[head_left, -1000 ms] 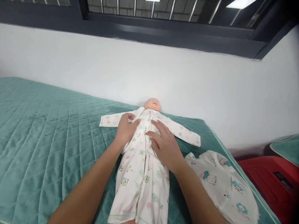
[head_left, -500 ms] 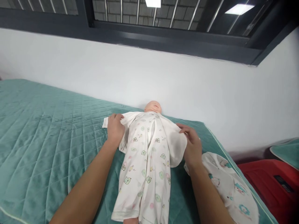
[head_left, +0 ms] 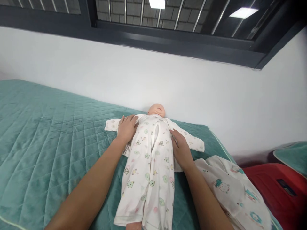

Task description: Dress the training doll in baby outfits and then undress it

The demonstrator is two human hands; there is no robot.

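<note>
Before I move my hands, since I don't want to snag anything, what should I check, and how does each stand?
1. Doll lying on the green cover: ok.
2. Sleeves spread outward: ok.
3. Printed outfit smooth in front: not ok, a fold runs down the middle.
4. Left hand free of cloth: cannot tell, fingertips partly hidden.
5. Right forearm clear of the loose printed cloth: cannot tell, they overlap in view.

The quilted green bedspread (head_left: 59, 137) bears a clothed baby doll (head_left: 145, 156) between left hand (head_left: 127, 128) and right hand (head_left: 181, 148), with white printed cloth (head_left: 230, 188) beyond the latter.
</note>
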